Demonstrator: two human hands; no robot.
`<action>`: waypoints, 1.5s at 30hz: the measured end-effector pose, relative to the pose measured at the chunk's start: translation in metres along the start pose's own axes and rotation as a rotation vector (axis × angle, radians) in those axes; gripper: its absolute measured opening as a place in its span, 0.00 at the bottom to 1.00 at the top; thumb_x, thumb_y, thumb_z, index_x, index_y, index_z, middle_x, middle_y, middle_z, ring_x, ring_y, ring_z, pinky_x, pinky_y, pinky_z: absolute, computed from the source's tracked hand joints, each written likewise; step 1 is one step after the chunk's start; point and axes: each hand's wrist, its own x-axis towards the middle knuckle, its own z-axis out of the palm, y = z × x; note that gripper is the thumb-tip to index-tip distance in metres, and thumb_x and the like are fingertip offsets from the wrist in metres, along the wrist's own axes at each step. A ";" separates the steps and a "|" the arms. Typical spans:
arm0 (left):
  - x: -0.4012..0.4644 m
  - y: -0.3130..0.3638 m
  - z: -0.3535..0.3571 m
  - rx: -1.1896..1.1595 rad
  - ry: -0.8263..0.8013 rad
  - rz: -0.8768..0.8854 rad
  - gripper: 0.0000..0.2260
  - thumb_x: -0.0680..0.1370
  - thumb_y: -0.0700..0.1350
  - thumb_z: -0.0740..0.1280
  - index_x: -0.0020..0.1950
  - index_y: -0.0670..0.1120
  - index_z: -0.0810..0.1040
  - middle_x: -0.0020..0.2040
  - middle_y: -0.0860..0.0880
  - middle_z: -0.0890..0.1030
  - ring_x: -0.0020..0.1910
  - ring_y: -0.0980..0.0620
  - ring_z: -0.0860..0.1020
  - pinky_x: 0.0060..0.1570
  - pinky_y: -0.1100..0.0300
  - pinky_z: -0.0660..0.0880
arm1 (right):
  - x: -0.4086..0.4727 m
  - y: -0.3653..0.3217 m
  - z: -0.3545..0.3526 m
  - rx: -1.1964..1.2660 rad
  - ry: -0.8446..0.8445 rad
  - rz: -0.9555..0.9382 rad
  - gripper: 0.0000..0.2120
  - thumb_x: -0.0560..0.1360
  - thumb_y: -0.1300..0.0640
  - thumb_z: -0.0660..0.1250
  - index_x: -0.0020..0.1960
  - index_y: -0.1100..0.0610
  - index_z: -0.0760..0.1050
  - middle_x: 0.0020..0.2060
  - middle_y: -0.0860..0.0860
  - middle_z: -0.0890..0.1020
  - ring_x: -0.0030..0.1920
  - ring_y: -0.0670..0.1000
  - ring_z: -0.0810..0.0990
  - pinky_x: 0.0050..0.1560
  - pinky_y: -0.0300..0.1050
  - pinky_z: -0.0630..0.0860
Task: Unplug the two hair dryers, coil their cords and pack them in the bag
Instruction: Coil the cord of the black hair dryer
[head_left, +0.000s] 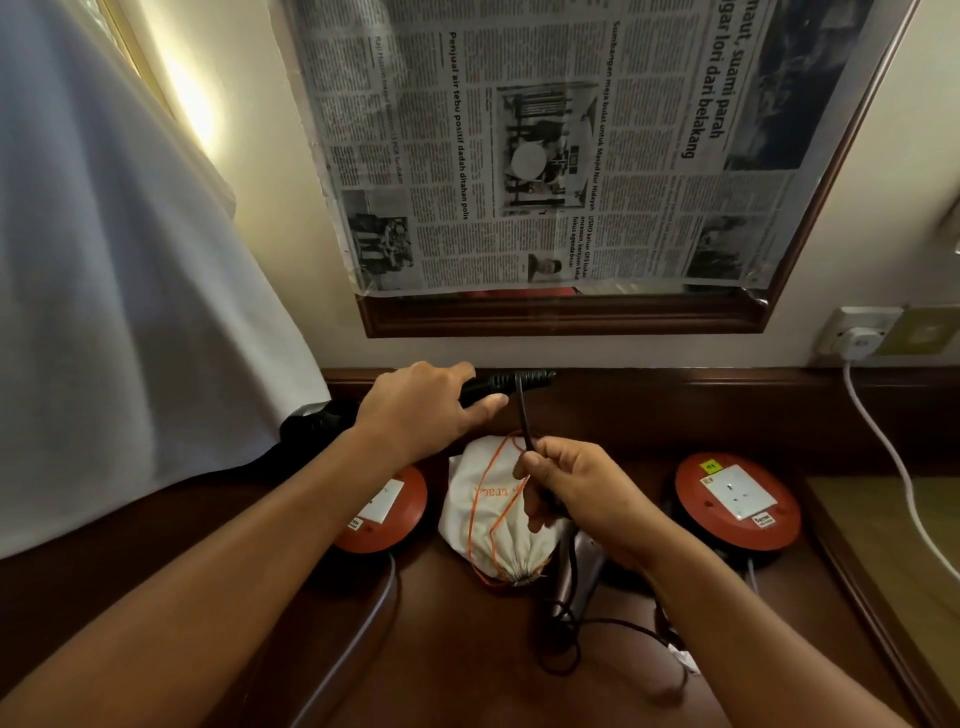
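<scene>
My left hand grips the handle of a black hair dryer held above the back of the dark wooden desk; its body is hidden behind my hand and the white cloth. My right hand pinches that dryer's black cord, which runs up over the handle's ribbed end. A white drawstring bag with an orange string lies on the desk between my hands. A second, silver-grey hair dryer lies under my right wrist, its black cord looping loosely on the desk.
Two round red extension reels stand on the desk, one at the left and one at the right. A white plug sits in the wall socket, its white cable hanging down. A white cloth covers the left. A newspaper-covered mirror hangs above.
</scene>
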 end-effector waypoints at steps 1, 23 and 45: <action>0.000 0.000 0.000 -0.001 0.006 0.004 0.27 0.76 0.71 0.51 0.59 0.53 0.73 0.47 0.48 0.80 0.44 0.47 0.79 0.43 0.50 0.77 | 0.000 0.002 0.000 0.012 -0.008 0.010 0.15 0.81 0.55 0.58 0.47 0.66 0.75 0.29 0.56 0.79 0.28 0.54 0.77 0.33 0.46 0.73; -0.006 0.002 -0.010 -0.123 0.036 0.104 0.27 0.74 0.71 0.49 0.54 0.53 0.74 0.41 0.51 0.79 0.40 0.50 0.78 0.40 0.52 0.76 | 0.005 0.043 -0.010 0.416 -0.236 0.202 0.21 0.77 0.44 0.59 0.37 0.60 0.74 0.25 0.51 0.65 0.23 0.47 0.58 0.25 0.38 0.53; -0.018 0.008 -0.023 -0.240 -0.100 0.232 0.19 0.75 0.68 0.57 0.48 0.53 0.72 0.36 0.53 0.77 0.35 0.55 0.76 0.34 0.59 0.72 | 0.045 0.034 -0.048 0.404 -0.160 0.192 0.10 0.75 0.54 0.63 0.41 0.60 0.74 0.23 0.47 0.60 0.21 0.43 0.56 0.21 0.33 0.52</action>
